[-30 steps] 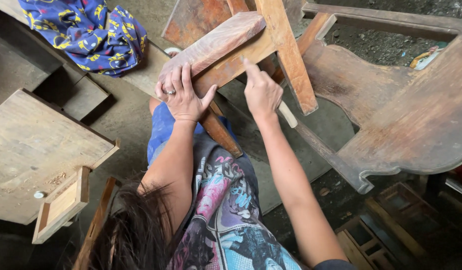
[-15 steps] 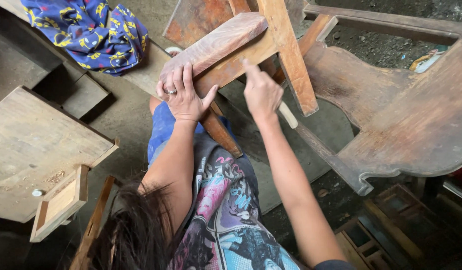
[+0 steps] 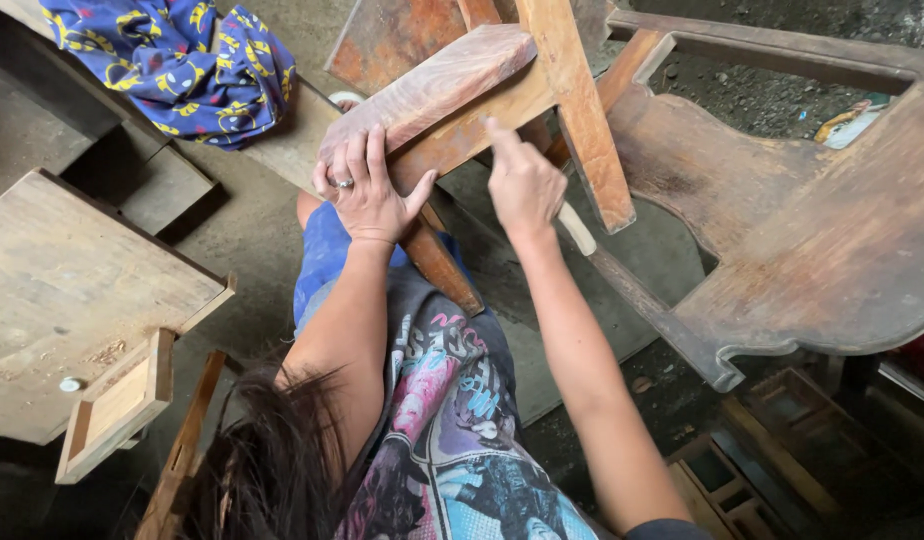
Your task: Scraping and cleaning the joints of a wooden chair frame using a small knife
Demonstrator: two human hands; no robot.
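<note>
Since one second ago almost nothing has moved: both hands stay at the same places on the reddish-brown wooden chair frame (image 3: pixel 542 110), so the work on this one joint continues. Only the view has shifted a little.

The left hand (image 3: pixel 367 195) lies flat with spread, open fingers on the end of the thick reddish wooden block (image 3: pixel 437 85), and it presses rather than grips; a ring is on one finger. The right hand (image 3: pixel 522 185) is curled closed, its forefinger stretched up against the cross rail. I cannot tell if it holds something small inside.

The frame rests over the person's lap, just beside the large curved wooden panel (image 3: pixel 812 260) at the right.

Counted: two hands, one block, one curved panel, one blue patterned cloth (image 3: pixel 182 60) at the top left, one pale wooden board (image 3: pixel 62 290) with one small open wooden box (image 3: pixel 117 405) at its lower edge.
</note>
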